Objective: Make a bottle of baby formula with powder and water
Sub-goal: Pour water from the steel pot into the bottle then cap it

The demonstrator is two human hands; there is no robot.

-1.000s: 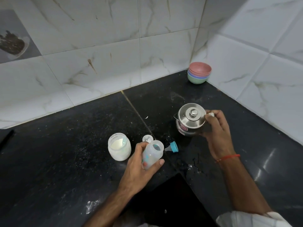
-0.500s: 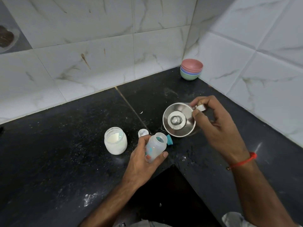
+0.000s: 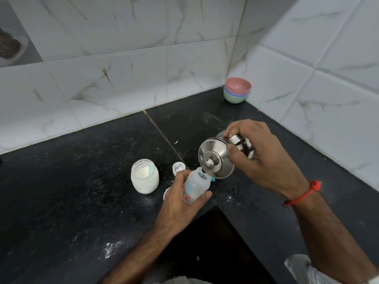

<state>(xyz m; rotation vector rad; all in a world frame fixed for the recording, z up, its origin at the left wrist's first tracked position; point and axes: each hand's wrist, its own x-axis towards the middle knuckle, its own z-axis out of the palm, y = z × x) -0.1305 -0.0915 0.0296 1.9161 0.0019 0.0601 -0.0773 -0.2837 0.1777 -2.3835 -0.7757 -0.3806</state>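
My left hand [image 3: 180, 199] grips a small translucent baby bottle [image 3: 197, 186] with its mouth open, tilted toward the right. My right hand [image 3: 260, 158] holds a lidded steel jug [image 3: 215, 160] by its handle, tipped hard to the left so its spout sits right at the bottle's mouth. A glass jar of white powder [image 3: 144, 176] stands open on the black counter, left of the bottle. A small white cap [image 3: 179, 167] with powder in it lies between jar and jug. The bottle's blue teat ring [image 3: 212, 179] peeks out below the jug.
A stack of pastel bowls [image 3: 237, 90] sits in the far corner against the tiled walls. The black counter [image 3: 82, 181] is dusted with spilled powder. A dark recess [image 3: 205, 247] cuts into the counter's front edge below my hands.
The jug left the counter, swung left and tipped over until its spout reached the bottle's mouth. My left hand kept the bottle in place, slightly tilted.
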